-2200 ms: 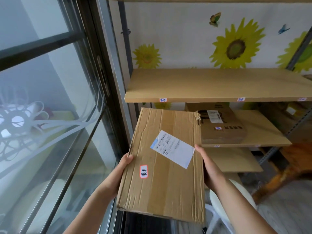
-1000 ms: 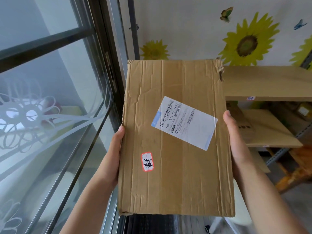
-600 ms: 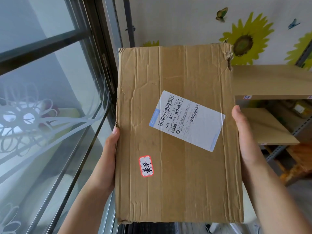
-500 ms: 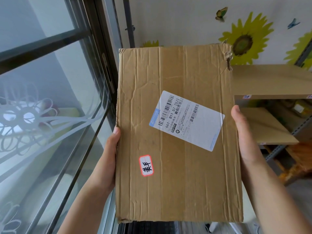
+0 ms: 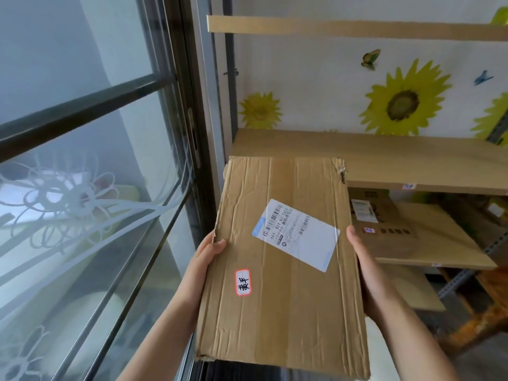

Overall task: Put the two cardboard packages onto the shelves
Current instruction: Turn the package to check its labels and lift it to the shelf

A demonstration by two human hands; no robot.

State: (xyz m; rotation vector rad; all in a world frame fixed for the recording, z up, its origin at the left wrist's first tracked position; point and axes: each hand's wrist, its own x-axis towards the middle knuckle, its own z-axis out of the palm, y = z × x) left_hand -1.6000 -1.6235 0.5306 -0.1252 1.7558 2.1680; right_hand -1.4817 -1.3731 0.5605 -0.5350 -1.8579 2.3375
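I hold a flat brown cardboard package (image 5: 286, 306) with a white shipping label and a small red-edged sticker. My left hand (image 5: 204, 259) grips its left edge, and my right hand (image 5: 362, 259) grips its right edge. Its far edge reaches the front left of the middle wooden shelf (image 5: 398, 160). A second cardboard package (image 5: 384, 232) lies on the lower shelf (image 5: 439, 240), partly hidden behind the one I hold.
A large glass window with dark frames (image 5: 176, 111) fills the left side. A higher shelf (image 5: 357, 30) runs across the top. Behind the shelves is a wall with sunflower stickers (image 5: 401, 101). More shelf boards (image 5: 412, 287) lie lower right.
The package has dropped lower in view and tilted away from me toward the middle shelf. The upper shelf has come into view. Both hands keep their grip.
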